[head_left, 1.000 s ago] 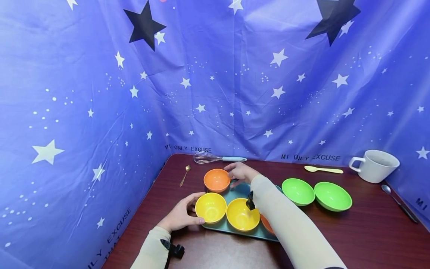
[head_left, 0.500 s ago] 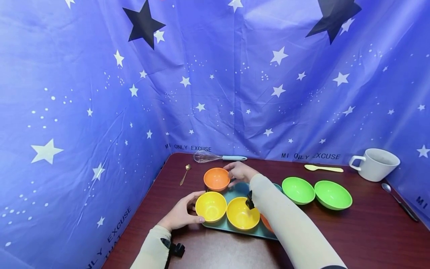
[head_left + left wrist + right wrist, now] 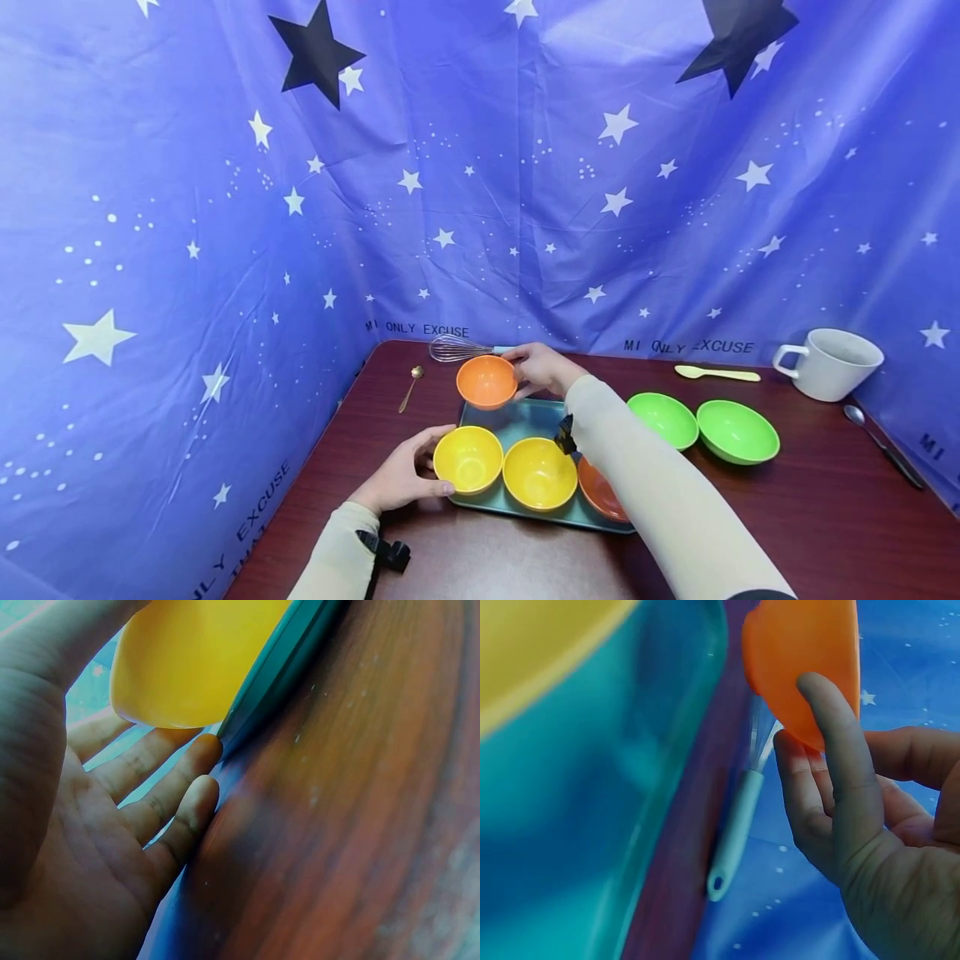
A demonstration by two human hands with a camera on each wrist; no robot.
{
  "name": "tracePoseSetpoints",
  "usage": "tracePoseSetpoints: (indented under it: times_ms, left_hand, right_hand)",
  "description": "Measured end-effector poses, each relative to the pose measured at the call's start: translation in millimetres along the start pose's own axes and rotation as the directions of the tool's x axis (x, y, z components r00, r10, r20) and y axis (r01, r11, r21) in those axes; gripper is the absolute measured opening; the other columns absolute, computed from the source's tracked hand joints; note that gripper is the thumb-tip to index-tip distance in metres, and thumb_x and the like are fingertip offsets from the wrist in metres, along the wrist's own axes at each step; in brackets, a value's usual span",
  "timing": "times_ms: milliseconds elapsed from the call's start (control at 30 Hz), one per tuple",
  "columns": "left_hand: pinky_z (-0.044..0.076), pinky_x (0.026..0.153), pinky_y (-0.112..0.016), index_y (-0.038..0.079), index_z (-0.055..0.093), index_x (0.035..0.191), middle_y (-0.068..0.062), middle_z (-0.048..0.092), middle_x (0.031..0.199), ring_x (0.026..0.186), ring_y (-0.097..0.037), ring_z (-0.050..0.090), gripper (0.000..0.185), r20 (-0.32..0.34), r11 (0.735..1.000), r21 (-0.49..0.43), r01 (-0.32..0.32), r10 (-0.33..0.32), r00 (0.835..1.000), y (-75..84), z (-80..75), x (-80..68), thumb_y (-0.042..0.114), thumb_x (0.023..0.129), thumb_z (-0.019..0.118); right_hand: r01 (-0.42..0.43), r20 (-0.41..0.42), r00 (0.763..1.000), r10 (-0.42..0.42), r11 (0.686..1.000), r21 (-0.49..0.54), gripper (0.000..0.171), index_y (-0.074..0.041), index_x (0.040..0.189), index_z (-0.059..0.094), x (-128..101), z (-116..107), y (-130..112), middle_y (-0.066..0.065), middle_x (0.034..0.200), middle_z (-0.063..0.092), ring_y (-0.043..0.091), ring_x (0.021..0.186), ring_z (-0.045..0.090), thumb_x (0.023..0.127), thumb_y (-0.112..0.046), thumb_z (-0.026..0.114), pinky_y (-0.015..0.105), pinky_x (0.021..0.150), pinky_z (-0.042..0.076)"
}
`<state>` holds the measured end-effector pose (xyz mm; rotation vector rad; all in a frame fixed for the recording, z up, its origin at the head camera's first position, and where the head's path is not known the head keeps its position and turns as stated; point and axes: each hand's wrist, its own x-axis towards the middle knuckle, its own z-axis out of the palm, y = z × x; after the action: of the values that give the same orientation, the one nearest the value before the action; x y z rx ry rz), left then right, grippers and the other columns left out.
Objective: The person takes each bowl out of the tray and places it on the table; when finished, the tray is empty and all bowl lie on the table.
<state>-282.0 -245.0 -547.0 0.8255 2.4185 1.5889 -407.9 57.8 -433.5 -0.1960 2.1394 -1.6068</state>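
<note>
In the head view my right hand (image 3: 543, 368) grips the right side of an orange bowl (image 3: 487, 383), raised above the far left of a teal tray (image 3: 525, 417). In the right wrist view, the orange bowl (image 3: 806, 667) has one finger laid along its outside and the thumb near its rim. My left hand (image 3: 408, 473) holds the left side of a yellow bowl (image 3: 468, 461), which stands at the tray's near left corner. In the left wrist view, its fingertips meet the yellow bowl (image 3: 187, 667) low down by the tray's edge. A second yellow bowl (image 3: 540, 475) and a second orange bowl (image 3: 603, 492) stand alongside.
Two green bowls (image 3: 738, 433) stand right of the tray. A whisk (image 3: 453, 348) and a small gold spoon (image 3: 410, 389) lie behind and left. Farther right are a pale yellow spoon (image 3: 716, 374), a white mug (image 3: 832, 367) and a dark-handled spoon (image 3: 885, 446).
The orange bowl has risen and moved away from me in my right hand, uncovering the tray's far left corner. My left hand stays at the yellow bowl.
</note>
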Motion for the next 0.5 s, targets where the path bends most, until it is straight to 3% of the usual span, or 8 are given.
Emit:
tracePoseSetpoints:
  times_ms: [267, 500]
  left_hand:
    - [0.058, 0.088, -0.034, 0.016, 0.044, 0.158, 0.001, 0.065, 0.135, 0.104, -0.024, 0.068, 0.088, -0.002, 1.000, 0.014, 0.008, -0.008, 1.000, 3.8, 0.2, 0.3, 0.021, 0.083, 0.090]
    - [0.058, 0.089, -0.035, 0.020, 0.044, 0.158, 0.002, 0.064, 0.134, 0.104, -0.021, 0.067, 0.089, -0.012, 0.999, 0.027, 0.047, -0.047, 0.999, 3.7, 2.9, -2.1, 0.026, 0.083, 0.091]
  right_hand:
    - [0.086, -0.020, 0.996, -0.085, 0.996, 0.032, 0.057, -0.001, 0.146, 0.055, -18.4, -18.4, -13.9, 0.028, 0.126, 0.059, 0.035, 0.097, 0.070, 0.092, 0.015, 0.056, 0.048, 0.076, 0.063]
    - [0.174, -0.038, 0.984, -0.173, 0.984, 0.041, 0.055, -0.001, 0.148, 0.054, -44.3, -35.2, -8.8, 0.030, 0.130, 0.056, 0.038, 0.098, 0.069, 0.095, 0.012, 0.056, 0.056, 0.082, 0.060]
